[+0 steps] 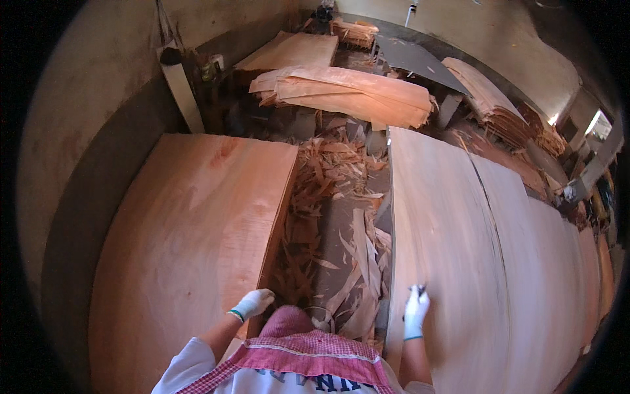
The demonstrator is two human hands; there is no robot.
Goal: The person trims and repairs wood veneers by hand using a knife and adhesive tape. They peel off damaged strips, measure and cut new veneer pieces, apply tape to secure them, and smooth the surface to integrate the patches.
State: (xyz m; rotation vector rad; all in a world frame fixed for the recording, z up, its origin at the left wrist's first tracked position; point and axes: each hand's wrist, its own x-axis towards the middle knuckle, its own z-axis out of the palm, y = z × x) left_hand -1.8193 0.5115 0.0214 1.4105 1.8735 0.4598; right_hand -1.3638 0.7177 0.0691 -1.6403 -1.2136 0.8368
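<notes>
My left hand [254, 304], in a white glove with a green cuff, is at the inner edge of the left stack of wood veneer sheets [197, 217]. Its fingers look curled together; whether they hold the edge is too small to tell. My right hand [416, 310], gloved alike, is closed over the right stack of pale veneer [446, 243], near its inner edge. A small dark thing pokes out at its fingertips, its kind unclear. A long dark split [487, 197] runs lengthwise through the right stack's top sheet.
Veneer scraps [357, 276] litter the floor between the stacks. Beyond lies a curved pile of veneer [348, 95], with a dark grey board [420, 60] behind it. More veneer [489, 98] is piled at the far right. A pale plank [182, 92] leans by the left wall.
</notes>
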